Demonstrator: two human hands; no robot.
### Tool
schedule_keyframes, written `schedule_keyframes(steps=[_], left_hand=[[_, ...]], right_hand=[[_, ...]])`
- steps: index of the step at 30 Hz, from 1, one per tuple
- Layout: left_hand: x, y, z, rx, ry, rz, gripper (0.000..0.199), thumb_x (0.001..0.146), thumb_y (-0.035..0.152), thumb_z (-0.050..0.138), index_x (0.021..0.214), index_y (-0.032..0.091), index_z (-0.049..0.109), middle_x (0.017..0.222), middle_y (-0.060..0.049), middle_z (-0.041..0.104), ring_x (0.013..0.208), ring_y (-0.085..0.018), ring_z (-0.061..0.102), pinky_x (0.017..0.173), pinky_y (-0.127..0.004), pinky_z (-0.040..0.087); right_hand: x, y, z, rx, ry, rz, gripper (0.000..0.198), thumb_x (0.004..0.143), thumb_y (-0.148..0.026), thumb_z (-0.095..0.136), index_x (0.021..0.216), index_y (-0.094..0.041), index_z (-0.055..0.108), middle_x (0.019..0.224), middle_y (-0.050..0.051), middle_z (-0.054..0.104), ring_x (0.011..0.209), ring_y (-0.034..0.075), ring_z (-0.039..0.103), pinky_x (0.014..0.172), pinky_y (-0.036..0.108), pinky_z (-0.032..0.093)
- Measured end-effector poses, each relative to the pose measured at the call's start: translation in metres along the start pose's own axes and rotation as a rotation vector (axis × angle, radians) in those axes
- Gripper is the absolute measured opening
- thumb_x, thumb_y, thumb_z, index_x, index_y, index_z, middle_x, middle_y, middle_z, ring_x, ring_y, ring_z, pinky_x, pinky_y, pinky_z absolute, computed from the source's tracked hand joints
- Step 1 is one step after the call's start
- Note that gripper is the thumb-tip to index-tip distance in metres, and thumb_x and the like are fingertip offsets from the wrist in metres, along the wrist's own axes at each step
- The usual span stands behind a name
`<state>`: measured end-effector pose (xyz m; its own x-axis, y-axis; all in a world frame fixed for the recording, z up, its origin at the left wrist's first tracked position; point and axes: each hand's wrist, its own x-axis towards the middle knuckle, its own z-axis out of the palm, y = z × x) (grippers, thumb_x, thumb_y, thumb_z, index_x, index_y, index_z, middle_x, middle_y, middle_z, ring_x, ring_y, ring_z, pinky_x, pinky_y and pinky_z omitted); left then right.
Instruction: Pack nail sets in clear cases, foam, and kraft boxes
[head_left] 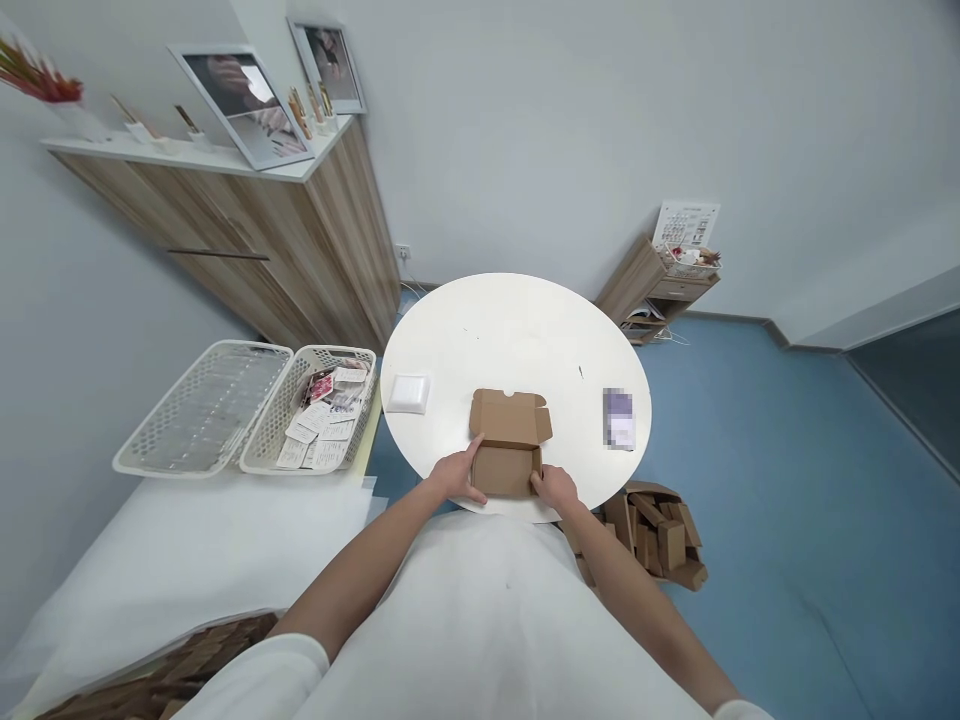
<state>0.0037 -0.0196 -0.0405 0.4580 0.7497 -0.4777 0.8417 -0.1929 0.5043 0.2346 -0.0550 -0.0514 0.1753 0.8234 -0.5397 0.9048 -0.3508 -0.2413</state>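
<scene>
A small brown cardboard box sits on the white oval table near its front edge, its lid folded back and its inside bare. My left hand holds the box's left side, with thumb and forefinger spread along it. At the right side wall, my right hand grips the box, thumb over the wall and the other fingers mostly hidden outside. Left of the box lies a white packet, apart from my hands. A purple and white pack, blurred by pixels, lies on the table's right.
Two white plastic baskets stand at the left: one holds clear packaging, the other cards and leaflets. A carton of folded brown boxes is on the floor at right. A wooden cabinet and small shelf stand behind.
</scene>
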Motion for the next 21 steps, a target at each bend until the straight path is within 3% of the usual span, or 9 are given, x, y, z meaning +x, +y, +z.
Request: schedule_keyframes(steps=[6,12,21], left_hand=[[0.002,-0.002,0.005,-0.053,0.045,0.025,0.124,0.042,0.051,0.073,0.137,0.026,-0.002,0.112,-0.011,0.056,0.101,-0.032,0.054,0.074,-0.034,0.042],[0.003,-0.002,0.008,-0.066,0.081,-0.001,0.124,0.039,0.050,0.075,0.138,0.023,0.004,0.108,-0.014,0.058,0.098,-0.035,0.055,0.074,-0.036,0.041],[0.004,-0.002,0.003,-0.203,0.075,0.112,0.127,0.036,0.048,0.077,0.138,0.024,0.006,0.130,-0.014,0.042,0.116,-0.034,0.042,0.087,-0.038,0.037]], right_hand=[[0.004,-0.005,0.001,-0.038,0.027,0.034,0.022,0.078,-0.028,0.042,0.077,-0.017,0.061,0.084,0.013,0.064,0.079,0.025,0.061,0.060,0.031,0.040],[0.007,-0.012,0.004,-0.034,0.086,0.074,0.018,0.076,-0.026,0.046,0.073,-0.019,0.062,0.077,0.013,0.065,0.082,0.026,0.061,0.063,0.033,0.041],[-0.008,-0.007,0.007,-0.042,0.080,0.048,0.026,0.081,-0.040,0.041,0.089,-0.018,0.052,0.084,0.014,0.063,0.080,0.026,0.060,0.064,0.035,0.040]])
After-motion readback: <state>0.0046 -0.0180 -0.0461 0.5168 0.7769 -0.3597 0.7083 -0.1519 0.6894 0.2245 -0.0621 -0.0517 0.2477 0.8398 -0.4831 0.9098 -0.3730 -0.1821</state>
